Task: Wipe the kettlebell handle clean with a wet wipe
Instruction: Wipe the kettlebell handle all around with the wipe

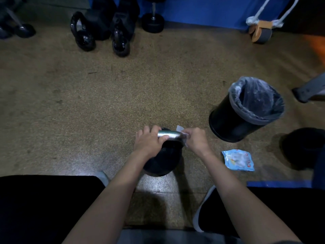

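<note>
A black kettlebell [163, 161] stands on the floor in front of me, its shiny metal handle [173, 134] running left to right. My left hand [149, 140] is wrapped around the left end of the handle. My right hand [196, 138] presses a white wet wipe [181, 129] around the right end of the handle; only small corners of the wipe show past my fingers.
A light blue wet wipe pack [238, 160] lies on the floor to the right. A black bin with a plastic liner [246, 110] stands behind it. Two black kettlebells [84, 32] and dumbbells [153, 22] line the far wall. My knees frame the bottom.
</note>
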`<action>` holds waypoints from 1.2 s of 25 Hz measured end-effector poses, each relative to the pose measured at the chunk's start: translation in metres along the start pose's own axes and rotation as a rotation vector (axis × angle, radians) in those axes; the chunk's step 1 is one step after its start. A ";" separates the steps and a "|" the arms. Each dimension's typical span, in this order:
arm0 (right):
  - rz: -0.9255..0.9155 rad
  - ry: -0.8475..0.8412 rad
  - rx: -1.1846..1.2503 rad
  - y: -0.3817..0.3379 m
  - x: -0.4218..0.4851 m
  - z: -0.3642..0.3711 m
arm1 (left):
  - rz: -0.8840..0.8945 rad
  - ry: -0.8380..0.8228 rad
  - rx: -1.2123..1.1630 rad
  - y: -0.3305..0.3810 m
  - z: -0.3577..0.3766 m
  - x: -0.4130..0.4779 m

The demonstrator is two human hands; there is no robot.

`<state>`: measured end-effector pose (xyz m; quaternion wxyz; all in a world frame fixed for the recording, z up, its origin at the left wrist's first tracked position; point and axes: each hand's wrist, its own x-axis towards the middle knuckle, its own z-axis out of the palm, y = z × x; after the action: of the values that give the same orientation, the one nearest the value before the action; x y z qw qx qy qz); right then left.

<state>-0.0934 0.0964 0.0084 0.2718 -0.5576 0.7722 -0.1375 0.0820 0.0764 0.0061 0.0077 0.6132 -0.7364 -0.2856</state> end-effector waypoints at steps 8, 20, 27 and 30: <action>0.123 0.139 0.124 0.006 -0.009 0.019 | 0.008 0.017 0.012 -0.002 0.002 0.001; 0.269 0.197 0.371 0.015 -0.007 0.022 | 0.006 0.000 0.010 -0.001 0.002 0.001; 0.208 0.222 0.289 0.007 -0.019 0.016 | 0.001 0.001 0.010 0.000 0.001 0.001; 0.154 0.271 0.234 0.000 -0.024 0.015 | 0.003 0.002 0.007 0.000 0.000 0.000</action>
<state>-0.0788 0.1199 0.0023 0.2382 -0.4378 0.8209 -0.2789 0.0817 0.0765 0.0059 0.0067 0.6124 -0.7384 -0.2822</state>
